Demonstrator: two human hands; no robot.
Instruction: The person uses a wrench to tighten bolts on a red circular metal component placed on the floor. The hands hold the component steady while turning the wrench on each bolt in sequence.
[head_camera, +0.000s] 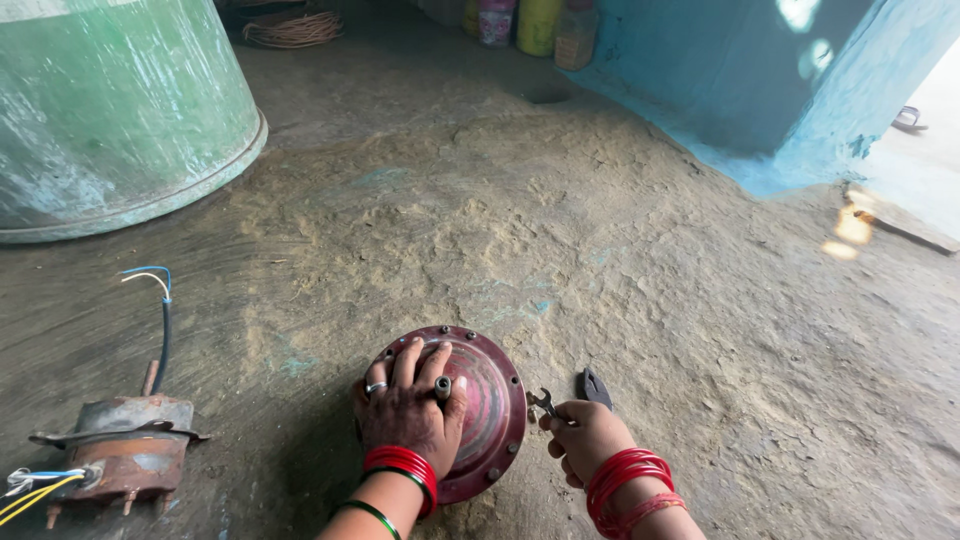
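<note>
The floor is of rough earth, grey-brown and sandy, and it meets a wall painted in blue at the far right. At the far left stands a big round green container, and behind it lies a coil of thin wire. Some bottles and jars stand in the dark corner at the back.

Near the person, low in the view, a dark red round metal cover lies flat on the floor, with small bolts around its rim. The left hand rests spread on top of it, fingers open and pressing on the dome, and a ring shows on one finger. A short metal shaft stands up beside the fingers (I cannot tell if the fingers touch it).

The right hand is just beside the cover on the right, closed around a small spanner, whose open end points at the rim of the cover. Pliers with dark handles lie on the floor just behind this hand. Both wrists carry red bangles.

Well apart, at the left, sits a rusty motor part with loose coloured wires.
</note>
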